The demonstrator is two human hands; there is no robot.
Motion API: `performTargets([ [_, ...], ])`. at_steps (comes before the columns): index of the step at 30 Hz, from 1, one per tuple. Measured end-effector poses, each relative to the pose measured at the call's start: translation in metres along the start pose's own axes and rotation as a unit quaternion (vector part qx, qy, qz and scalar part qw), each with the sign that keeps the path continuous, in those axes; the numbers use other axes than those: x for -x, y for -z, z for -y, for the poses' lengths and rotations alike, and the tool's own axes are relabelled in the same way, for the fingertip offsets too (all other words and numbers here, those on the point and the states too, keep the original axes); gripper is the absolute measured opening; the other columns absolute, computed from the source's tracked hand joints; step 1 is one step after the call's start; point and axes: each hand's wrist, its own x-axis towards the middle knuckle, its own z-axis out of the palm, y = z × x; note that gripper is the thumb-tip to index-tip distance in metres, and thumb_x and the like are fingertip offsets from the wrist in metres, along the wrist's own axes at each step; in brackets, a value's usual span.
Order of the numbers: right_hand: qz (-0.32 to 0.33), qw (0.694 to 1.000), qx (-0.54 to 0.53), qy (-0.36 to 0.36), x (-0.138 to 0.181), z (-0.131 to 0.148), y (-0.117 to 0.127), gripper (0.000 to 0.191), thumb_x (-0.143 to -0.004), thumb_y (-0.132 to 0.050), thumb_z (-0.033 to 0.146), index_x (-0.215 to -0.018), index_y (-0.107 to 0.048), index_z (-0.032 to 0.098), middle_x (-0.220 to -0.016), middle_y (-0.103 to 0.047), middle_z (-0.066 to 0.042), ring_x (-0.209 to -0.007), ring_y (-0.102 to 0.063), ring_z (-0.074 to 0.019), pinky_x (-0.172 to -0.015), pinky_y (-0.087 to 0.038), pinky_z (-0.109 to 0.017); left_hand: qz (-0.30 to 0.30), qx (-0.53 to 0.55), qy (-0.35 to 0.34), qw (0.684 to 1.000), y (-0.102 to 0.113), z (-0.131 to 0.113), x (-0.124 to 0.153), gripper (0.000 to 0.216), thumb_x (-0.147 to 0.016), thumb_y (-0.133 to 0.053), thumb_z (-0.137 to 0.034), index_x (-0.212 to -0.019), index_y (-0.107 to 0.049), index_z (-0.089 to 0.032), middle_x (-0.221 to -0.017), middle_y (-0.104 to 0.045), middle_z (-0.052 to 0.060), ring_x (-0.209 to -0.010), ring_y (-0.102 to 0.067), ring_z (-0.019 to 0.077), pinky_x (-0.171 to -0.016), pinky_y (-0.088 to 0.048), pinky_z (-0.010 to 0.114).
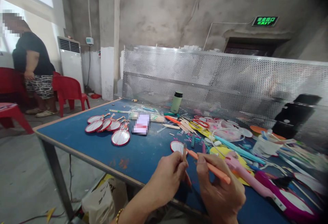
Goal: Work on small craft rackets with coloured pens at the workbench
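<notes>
My left hand [171, 172] is closed in a pinch on a small flat brown stick [184, 151], which stands upright between thumb and fingers. Just beyond these fingers shows a round white disc with a red rim [176, 145], partly hidden by the hand; I cannot tell whether the hand also grips it. My right hand [220, 186] is wrapped round an orange pen-like tool [217, 172]. Its thin tip points left, close to the brown stick; whether they touch is unclear.
Several red-rimmed white discs with handles [120, 137] lie left on the blue table [89, 149], near a phone [141, 123]. A green bottle [176, 102] stands behind. Sticks, a pink tool [246, 176] and a white cup [266, 145] crowd the right. A person [36, 53] stands by red chairs [68, 89].
</notes>
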Motion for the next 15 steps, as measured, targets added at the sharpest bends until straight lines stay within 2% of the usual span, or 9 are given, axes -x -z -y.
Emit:
performTargets([
  [7,0.020,0.999,-0.022,0.011,0.0005,-0.0009,0.0000,0.017,-0.095,-0.056,0.026,-0.081,-0.066,0.022,-0.067,-0.068,0.005,-0.053,-0.063,-0.0079,-0.055,-0.048,-0.017,-0.009,-0.005,-0.010,1.000,0.0003,-0.0011,0.0008,0.023,-0.097,-0.045,-0.032,-0.079,-0.051,-0.020,-0.062,-0.060,-0.003,-0.049,-0.047,0.0081,-0.057,-0.038,0.020],
  [12,0.001,1.000,-0.021,-0.001,0.0020,-0.0018,0.0000,0.012,-0.092,-0.060,0.023,-0.082,-0.067,0.022,-0.070,-0.070,0.004,-0.057,-0.066,-0.0087,-0.057,-0.049,-0.017,0.001,-0.001,0.004,1.000,0.0011,-0.0048,0.0018,0.020,-0.098,-0.044,-0.031,-0.084,-0.053,-0.020,-0.065,-0.064,-0.001,-0.050,-0.047,0.0083,-0.058,-0.039,0.020],
  [15,0.012,0.999,-0.038,0.000,0.0030,-0.0023,-0.0001,0.011,-0.092,-0.060,0.022,-0.083,-0.067,0.022,-0.071,-0.071,0.003,-0.057,-0.066,-0.0089,-0.058,-0.050,-0.018,-0.004,-0.003,-0.002,1.000,0.0014,-0.0056,0.0021,0.021,-0.098,-0.044,-0.031,-0.082,-0.052,-0.020,-0.064,-0.062,-0.002,-0.051,-0.047,0.0083,-0.058,-0.038,0.020],
])
